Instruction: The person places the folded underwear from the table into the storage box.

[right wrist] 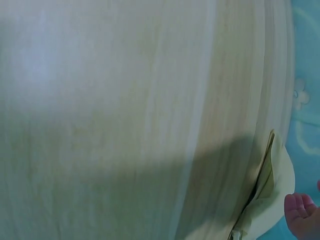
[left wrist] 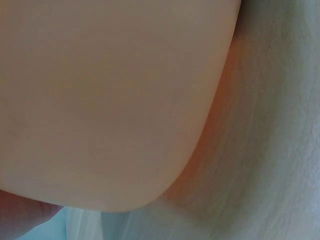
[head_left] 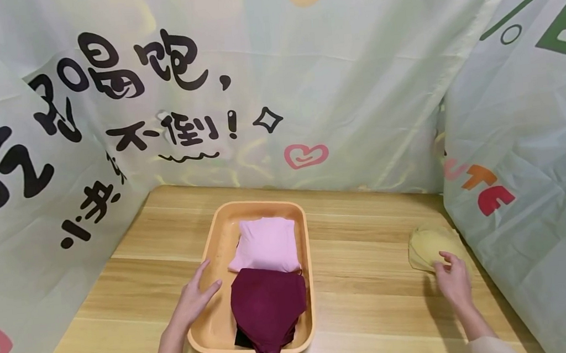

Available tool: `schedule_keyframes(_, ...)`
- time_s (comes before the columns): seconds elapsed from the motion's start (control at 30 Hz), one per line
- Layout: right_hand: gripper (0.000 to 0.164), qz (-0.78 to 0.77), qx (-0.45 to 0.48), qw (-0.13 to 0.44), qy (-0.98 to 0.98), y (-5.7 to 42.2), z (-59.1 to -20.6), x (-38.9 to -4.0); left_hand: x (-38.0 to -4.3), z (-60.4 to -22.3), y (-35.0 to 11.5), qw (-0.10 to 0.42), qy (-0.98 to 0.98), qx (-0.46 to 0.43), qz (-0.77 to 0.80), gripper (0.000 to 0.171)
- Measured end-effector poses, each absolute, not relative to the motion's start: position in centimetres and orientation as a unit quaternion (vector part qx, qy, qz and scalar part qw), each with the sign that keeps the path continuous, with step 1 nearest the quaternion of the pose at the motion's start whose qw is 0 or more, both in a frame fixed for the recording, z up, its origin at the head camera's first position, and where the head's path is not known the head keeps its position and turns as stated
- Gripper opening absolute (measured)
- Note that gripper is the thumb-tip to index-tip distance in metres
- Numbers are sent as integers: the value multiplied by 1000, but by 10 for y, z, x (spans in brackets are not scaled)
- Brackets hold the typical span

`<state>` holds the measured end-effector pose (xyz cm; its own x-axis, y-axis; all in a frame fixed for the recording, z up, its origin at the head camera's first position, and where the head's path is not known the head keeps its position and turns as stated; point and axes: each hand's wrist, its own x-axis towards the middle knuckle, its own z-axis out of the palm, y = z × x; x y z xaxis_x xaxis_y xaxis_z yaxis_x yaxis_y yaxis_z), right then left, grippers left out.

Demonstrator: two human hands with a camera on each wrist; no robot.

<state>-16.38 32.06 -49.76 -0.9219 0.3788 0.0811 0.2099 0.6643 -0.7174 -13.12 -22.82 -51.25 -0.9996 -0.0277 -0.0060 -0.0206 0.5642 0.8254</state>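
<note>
An orange tray (head_left: 311,307) stands on the wooden table. Inside lie a folded pink cloth (head_left: 270,244) and, nearer me, a folded maroon garment (head_left: 268,299) whose narrow end hangs over the front rim. Something black (head_left: 242,338) shows under the maroon one. My left hand (head_left: 193,301) is at the tray's left rim, thumb and fingers spread apart. In the left wrist view the tray's wall (left wrist: 110,100) hides most of that hand. At the right, a folded pale yellow cloth (head_left: 430,245) lies on the table. My right hand (head_left: 453,280) is at its near edge, fingers loosely bent.
Printed white curtains hang behind the table (head_left: 361,281) and along both sides. The right curtain (head_left: 534,256) comes down close beside the yellow cloth and my right hand. Bare wood shows between the tray and the yellow cloth.
</note>
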Motion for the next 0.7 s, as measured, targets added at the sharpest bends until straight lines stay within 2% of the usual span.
schedule_keyframes(0.4,45,362,-190,82,-909,345,-490,-168,-132,-511,-228,1,-885,14,-465,67)
schedule_keyframes(0.7,64,332,-213,22,-919,360,-484,-181,-131,-511,-227,-8,-882,20,-471,68)
